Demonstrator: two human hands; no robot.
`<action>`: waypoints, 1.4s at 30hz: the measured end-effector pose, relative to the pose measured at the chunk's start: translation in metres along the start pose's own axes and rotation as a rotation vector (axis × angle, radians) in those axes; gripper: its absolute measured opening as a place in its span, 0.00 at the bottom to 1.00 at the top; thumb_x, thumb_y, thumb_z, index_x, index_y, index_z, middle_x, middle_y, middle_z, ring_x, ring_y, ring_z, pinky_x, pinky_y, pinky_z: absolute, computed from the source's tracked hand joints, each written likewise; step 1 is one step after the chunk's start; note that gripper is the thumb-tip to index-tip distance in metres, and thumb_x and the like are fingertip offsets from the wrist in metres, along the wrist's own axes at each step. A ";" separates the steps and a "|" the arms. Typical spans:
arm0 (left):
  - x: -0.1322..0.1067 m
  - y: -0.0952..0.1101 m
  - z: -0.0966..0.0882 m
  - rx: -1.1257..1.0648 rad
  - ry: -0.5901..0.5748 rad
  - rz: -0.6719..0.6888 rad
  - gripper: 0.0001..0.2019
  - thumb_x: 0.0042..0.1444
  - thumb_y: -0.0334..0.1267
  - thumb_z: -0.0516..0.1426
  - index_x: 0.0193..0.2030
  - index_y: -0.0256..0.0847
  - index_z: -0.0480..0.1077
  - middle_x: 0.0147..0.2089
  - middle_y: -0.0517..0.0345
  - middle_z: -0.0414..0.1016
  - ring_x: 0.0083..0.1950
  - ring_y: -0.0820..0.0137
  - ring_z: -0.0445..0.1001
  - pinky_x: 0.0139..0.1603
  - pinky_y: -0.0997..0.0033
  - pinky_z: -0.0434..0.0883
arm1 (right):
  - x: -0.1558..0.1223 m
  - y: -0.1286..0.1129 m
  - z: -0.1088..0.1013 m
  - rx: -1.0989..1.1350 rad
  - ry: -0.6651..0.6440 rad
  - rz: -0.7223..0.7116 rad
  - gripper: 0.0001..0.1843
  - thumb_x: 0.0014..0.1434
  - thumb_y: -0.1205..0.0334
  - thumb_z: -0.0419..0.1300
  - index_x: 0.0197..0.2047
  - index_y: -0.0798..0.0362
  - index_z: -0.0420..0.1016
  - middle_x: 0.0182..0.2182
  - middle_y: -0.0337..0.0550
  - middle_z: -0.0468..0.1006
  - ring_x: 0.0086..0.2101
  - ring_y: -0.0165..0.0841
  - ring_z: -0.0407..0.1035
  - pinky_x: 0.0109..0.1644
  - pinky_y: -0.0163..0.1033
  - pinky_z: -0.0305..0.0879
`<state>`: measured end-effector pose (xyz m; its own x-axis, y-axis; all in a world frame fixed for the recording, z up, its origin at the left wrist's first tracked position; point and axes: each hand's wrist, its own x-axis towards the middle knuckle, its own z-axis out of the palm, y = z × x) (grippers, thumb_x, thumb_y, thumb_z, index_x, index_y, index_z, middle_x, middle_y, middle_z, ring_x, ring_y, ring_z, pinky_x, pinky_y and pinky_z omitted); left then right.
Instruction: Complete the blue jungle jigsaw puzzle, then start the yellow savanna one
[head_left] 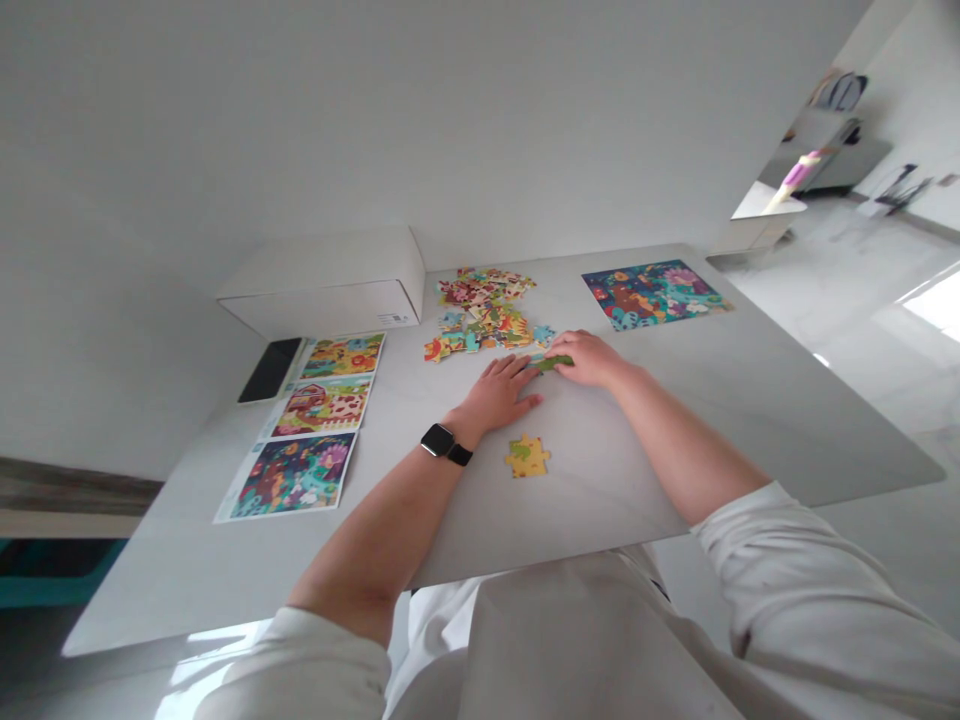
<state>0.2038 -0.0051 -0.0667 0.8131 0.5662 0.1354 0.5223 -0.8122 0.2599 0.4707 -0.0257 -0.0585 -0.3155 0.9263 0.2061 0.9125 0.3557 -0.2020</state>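
My left hand [504, 392], with a black watch on its wrist, lies flat on the table with its fingers stretched and the thumb apart. Its fingertips reach the left end of a green puzzle piece [553, 363]; whether they press on it I cannot tell. The fingers of my right hand [589, 358] are closed on the right end of that piece. Nearer to me lies a single yellow puzzle piece [528, 456] with a green patch. Just beyond both hands spreads a pile of loose puzzle pieces [487, 305] in mixed colours.
A dark, colourful assembled puzzle [652, 293] is at the table's back right. On the left are a sheet with three printed pictures [322, 405], a phone [271, 370] and a white box [330, 290] against the wall. The white table [750, 400] ends close to my lap.
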 end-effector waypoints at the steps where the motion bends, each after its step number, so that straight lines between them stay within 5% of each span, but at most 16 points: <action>1: 0.000 -0.001 0.000 -0.005 -0.002 0.006 0.30 0.71 0.55 0.54 0.75 0.47 0.66 0.80 0.48 0.60 0.81 0.50 0.56 0.82 0.45 0.53 | 0.000 -0.001 0.000 0.002 0.000 0.002 0.17 0.63 0.64 0.67 0.54 0.44 0.87 0.55 0.48 0.84 0.54 0.45 0.77 0.65 0.52 0.70; 7: -0.003 -0.007 0.004 -0.046 0.035 0.036 0.28 0.71 0.53 0.55 0.73 0.46 0.69 0.79 0.48 0.62 0.81 0.51 0.57 0.81 0.45 0.54 | 0.005 -0.004 0.000 0.042 0.076 0.096 0.16 0.67 0.59 0.65 0.56 0.48 0.85 0.54 0.50 0.84 0.55 0.44 0.76 0.65 0.49 0.69; 13: -0.002 -0.013 0.003 -0.103 0.209 0.014 0.21 0.73 0.47 0.54 0.63 0.39 0.77 0.68 0.42 0.75 0.70 0.54 0.71 0.75 0.51 0.65 | 0.027 -0.004 0.002 -0.007 0.059 0.197 0.17 0.70 0.57 0.62 0.58 0.47 0.85 0.57 0.50 0.83 0.56 0.45 0.75 0.65 0.49 0.68; 20: -0.005 -0.030 0.002 -0.144 0.302 -0.133 0.16 0.72 0.44 0.55 0.58 0.43 0.79 0.62 0.45 0.79 0.66 0.55 0.74 0.71 0.50 0.68 | 0.043 -0.004 -0.004 -0.154 -0.059 0.247 0.17 0.73 0.56 0.58 0.57 0.42 0.86 0.60 0.46 0.83 0.57 0.49 0.74 0.62 0.55 0.69; 27: -0.006 -0.048 -0.002 -0.117 0.301 -0.314 0.19 0.72 0.44 0.54 0.63 0.41 0.76 0.65 0.44 0.78 0.69 0.52 0.71 0.74 0.48 0.62 | 0.065 -0.002 -0.003 -0.187 -0.054 0.375 0.19 0.71 0.52 0.60 0.59 0.46 0.84 0.59 0.53 0.83 0.57 0.52 0.76 0.60 0.55 0.72; 35: -0.011 -0.041 -0.010 -0.009 0.257 -0.417 0.22 0.70 0.46 0.56 0.67 0.43 0.73 0.66 0.43 0.76 0.70 0.49 0.68 0.74 0.46 0.61 | 0.094 -0.018 0.020 -0.004 0.050 0.304 0.21 0.66 0.56 0.67 0.61 0.48 0.81 0.55 0.51 0.85 0.54 0.47 0.78 0.60 0.49 0.73; 42: -0.011 -0.041 -0.011 -0.006 0.326 -0.491 0.20 0.69 0.44 0.57 0.65 0.43 0.73 0.64 0.44 0.76 0.69 0.49 0.69 0.73 0.47 0.61 | 0.100 -0.006 0.022 0.042 0.128 0.231 0.21 0.60 0.59 0.71 0.56 0.48 0.83 0.52 0.51 0.84 0.52 0.46 0.78 0.61 0.50 0.73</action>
<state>0.1707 0.0241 -0.0680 0.3549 0.8905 0.2846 0.8152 -0.4438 0.3722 0.4278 0.0677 -0.0579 -0.0623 0.9613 0.2684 0.9441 0.1439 -0.2965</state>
